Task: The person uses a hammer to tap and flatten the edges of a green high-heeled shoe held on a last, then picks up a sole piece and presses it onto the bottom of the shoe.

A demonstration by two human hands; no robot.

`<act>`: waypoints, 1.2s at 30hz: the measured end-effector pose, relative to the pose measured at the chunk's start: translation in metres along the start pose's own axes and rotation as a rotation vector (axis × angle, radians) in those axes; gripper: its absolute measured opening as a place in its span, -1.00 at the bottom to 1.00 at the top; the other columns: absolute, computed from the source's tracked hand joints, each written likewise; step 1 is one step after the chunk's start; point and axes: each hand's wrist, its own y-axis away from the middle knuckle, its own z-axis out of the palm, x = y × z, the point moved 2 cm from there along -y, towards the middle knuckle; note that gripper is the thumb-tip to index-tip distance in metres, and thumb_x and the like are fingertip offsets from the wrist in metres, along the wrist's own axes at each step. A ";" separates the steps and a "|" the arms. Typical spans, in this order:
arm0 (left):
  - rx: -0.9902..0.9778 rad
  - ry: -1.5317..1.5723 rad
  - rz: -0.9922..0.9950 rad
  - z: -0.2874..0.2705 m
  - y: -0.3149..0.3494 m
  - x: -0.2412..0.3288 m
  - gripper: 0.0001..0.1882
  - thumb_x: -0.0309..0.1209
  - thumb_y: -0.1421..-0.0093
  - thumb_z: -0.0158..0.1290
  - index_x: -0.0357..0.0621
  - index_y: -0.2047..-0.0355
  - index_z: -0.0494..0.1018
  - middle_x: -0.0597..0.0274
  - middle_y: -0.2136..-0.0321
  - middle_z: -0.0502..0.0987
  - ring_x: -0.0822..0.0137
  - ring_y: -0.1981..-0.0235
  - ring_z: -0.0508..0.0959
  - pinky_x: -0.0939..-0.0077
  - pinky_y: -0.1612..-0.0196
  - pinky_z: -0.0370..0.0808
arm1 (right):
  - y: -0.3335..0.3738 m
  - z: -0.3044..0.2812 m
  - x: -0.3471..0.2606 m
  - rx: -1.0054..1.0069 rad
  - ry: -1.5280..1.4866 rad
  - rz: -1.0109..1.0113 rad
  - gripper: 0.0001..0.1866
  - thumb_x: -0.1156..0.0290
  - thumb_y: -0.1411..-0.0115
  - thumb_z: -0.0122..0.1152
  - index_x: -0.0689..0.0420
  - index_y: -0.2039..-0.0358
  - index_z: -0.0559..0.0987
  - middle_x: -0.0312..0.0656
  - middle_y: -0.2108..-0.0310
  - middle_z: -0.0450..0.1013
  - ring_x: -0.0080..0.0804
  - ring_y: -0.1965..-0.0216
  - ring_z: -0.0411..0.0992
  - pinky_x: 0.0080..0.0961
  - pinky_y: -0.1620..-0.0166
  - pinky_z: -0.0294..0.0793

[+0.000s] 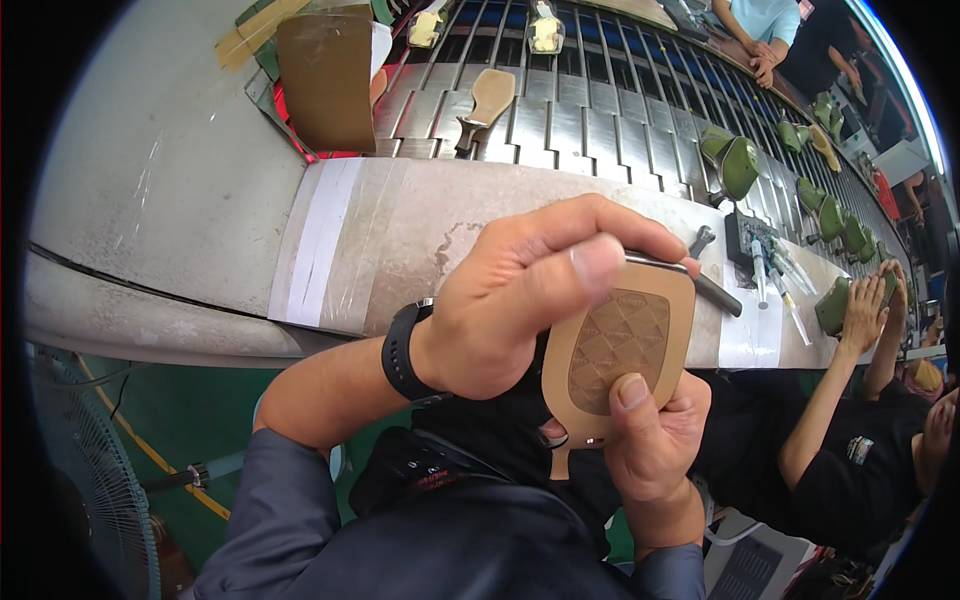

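A tan shoe sole (672, 330) with a darker quilted patch is held up in front of me, its broad rounded end away from me. A narrow waist runs down toward my body. My right hand (655, 440) grips its lower right side, the thumb pressed on the patch. My left hand (490, 310), with a black watch on the wrist, curls over the far rim, fingers along the top edge and thumb above the sole. The fingers beneath the sole are hidden. A dark-handled metal tool (720, 297) lies on the bench just beyond the sole.
Past the pale bench (400, 220) runs a slatted metal conveyor (560, 120) carrying a tan heeled shoe (490, 97) and several green shoes (738, 165). Syringes (778, 275) stand by a black holder. A brown sheet (325, 85) sits far left. Another person's hands (865, 315) touch a green shoe at right.
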 end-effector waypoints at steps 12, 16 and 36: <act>-0.008 -0.056 0.111 -0.021 -0.033 -0.021 -0.28 0.06 -0.57 -0.25 -0.43 -0.31 0.31 -0.07 -0.12 0.59 0.25 -0.15 0.61 0.32 -0.24 0.53 | -0.031 -0.017 -0.013 0.226 0.142 0.139 -0.50 0.22 -0.47 0.08 0.52 -0.07 0.46 0.16 0.25 0.63 -0.20 0.50 0.66 -0.45 0.51 0.73; -0.068 -0.154 0.165 -0.030 -0.040 -0.032 -0.37 -0.03 -0.56 -0.13 -0.38 -0.33 0.31 0.00 -0.11 0.59 0.32 -0.15 0.60 0.40 -0.23 0.52 | -0.041 -0.035 -0.007 0.137 0.047 0.071 -0.56 0.29 -0.50 0.03 0.49 -0.09 0.46 0.13 0.24 0.63 -0.17 0.45 0.69 -0.46 0.54 0.74; 0.104 -0.203 0.130 0.003 0.021 -0.001 -0.59 -0.21 -0.53 -0.04 -0.38 -0.10 0.39 -0.51 -0.10 0.53 -0.10 -0.14 0.62 0.07 -0.20 0.58 | 0.000 -0.014 -0.005 -0.063 0.361 0.034 -0.70 0.37 -0.49 0.11 0.35 0.22 0.70 -0.15 0.47 0.69 -0.55 0.50 0.62 -0.59 0.42 0.57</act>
